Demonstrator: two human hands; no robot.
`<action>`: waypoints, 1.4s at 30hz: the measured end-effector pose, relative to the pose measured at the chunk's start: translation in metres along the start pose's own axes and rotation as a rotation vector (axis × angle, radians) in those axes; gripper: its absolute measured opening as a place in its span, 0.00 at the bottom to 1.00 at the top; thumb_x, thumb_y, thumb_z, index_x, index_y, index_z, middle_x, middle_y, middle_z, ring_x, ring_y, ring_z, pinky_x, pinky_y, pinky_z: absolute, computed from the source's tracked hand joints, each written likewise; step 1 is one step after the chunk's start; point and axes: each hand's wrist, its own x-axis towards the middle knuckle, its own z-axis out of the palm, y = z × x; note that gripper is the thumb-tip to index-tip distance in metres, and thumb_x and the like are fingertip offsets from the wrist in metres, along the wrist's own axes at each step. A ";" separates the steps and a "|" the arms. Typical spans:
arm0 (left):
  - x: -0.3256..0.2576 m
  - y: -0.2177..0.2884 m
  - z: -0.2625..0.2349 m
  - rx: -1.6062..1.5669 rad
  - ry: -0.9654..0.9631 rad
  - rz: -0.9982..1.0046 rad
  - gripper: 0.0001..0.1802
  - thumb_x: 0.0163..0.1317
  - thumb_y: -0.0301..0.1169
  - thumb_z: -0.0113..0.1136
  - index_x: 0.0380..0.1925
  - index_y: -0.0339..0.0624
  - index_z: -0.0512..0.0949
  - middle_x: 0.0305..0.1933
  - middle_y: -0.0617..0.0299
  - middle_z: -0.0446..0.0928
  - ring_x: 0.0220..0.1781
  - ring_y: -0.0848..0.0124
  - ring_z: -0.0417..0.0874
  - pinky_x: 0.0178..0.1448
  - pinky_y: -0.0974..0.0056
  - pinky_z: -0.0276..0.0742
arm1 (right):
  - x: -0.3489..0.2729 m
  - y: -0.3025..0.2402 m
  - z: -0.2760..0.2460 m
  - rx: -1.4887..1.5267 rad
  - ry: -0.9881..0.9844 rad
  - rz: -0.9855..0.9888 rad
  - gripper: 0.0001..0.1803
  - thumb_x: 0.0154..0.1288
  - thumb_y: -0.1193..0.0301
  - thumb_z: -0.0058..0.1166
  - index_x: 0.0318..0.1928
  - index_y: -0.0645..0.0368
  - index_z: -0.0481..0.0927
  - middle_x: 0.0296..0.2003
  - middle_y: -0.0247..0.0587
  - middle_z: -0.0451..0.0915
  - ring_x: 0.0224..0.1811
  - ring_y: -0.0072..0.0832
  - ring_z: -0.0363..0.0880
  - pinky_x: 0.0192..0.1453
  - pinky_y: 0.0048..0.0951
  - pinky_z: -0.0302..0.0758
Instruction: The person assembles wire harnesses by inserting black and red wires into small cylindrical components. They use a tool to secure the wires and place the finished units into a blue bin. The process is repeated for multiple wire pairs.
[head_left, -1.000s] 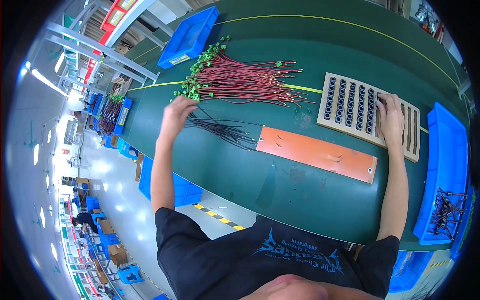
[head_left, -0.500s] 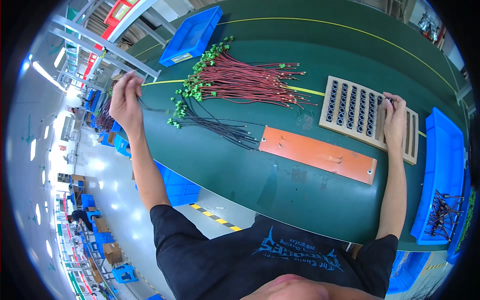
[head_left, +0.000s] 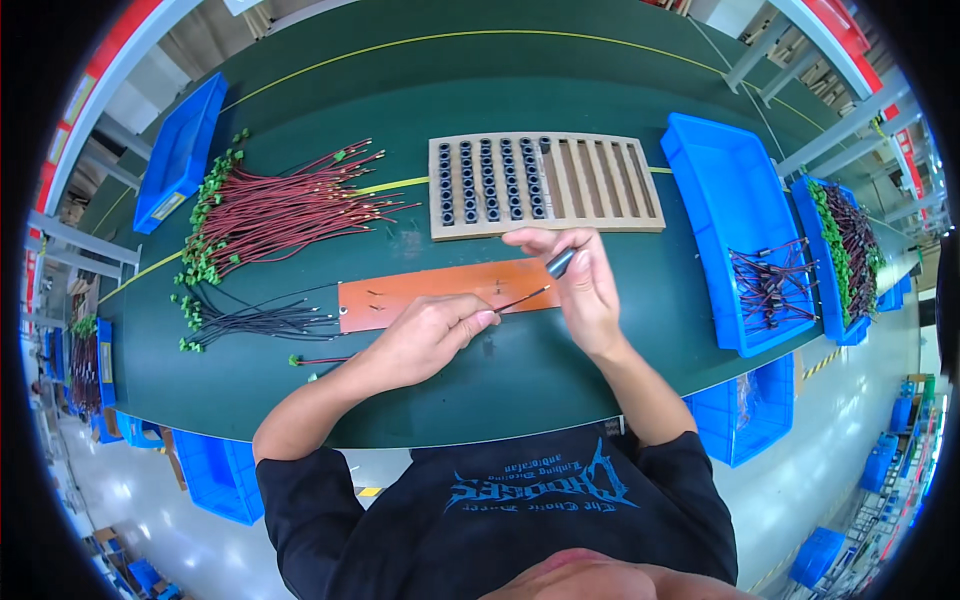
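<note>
Pinching thin wires (head_left: 521, 300) near tips, left hand (head_left: 436, 330) with fingers pressed together before orange board (head_left: 425, 284). Right hand (head_left: 588, 292) with fingers pinching short black cylinder (head_left: 560, 263), wire tips just below it. Slotted wooden tray (head_left: 600, 226) farther back on table (head_left: 525, 385).

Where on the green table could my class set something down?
Bare green table shows between the wooden rack and far yellow line, between the right hand and long blue bin, and between the left hand and near edge. Crowded: the left side, with red wires and black wires; the orange board, partly hidden by both hands.
</note>
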 end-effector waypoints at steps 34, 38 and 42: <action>0.015 -0.008 0.012 -0.275 0.055 -0.088 0.18 0.83 0.39 0.53 0.47 0.35 0.85 0.24 0.73 0.67 0.28 0.82 0.64 0.32 0.69 0.63 | -0.017 0.013 -0.001 0.441 0.137 0.278 0.15 0.84 0.63 0.51 0.58 0.61 0.77 0.50 0.45 0.84 0.43 0.24 0.78 0.55 0.29 0.79; 0.014 -0.005 0.013 -0.305 0.062 -0.097 0.20 0.83 0.40 0.53 0.43 0.35 0.86 0.24 0.73 0.66 0.28 0.82 0.64 0.32 0.69 0.63 | -0.017 0.012 -0.001 0.425 0.119 0.276 0.14 0.84 0.64 0.50 0.59 0.60 0.76 0.52 0.47 0.85 0.44 0.24 0.78 0.55 0.29 0.80; 0.018 -0.010 0.014 -0.390 0.047 -0.094 0.18 0.81 0.36 0.55 0.64 0.38 0.74 0.30 0.69 0.74 0.29 0.81 0.69 0.33 0.71 0.66 | -0.020 0.013 0.005 0.326 0.095 0.273 0.18 0.84 0.65 0.51 0.65 0.61 0.74 0.52 0.48 0.85 0.46 0.25 0.81 0.54 0.30 0.80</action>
